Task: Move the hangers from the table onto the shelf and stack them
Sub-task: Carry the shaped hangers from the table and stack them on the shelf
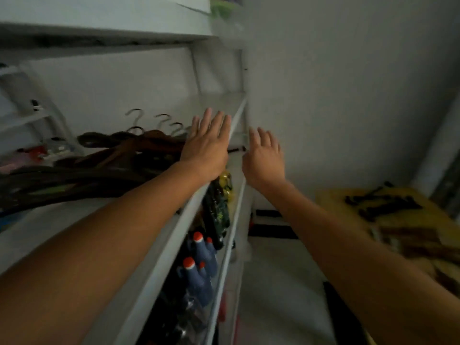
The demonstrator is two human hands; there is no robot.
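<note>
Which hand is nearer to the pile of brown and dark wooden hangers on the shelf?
Left. The left hand is at the right end of the brown and dark wooden hangers; the right hand is farther right, off the white shelf.

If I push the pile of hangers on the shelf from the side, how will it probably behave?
The hangers look wooden, so they are probably stiff and fairly heavy together. They lie crossed and uneven, so the pile may spread apart. The hooks could catch each other.
</note>
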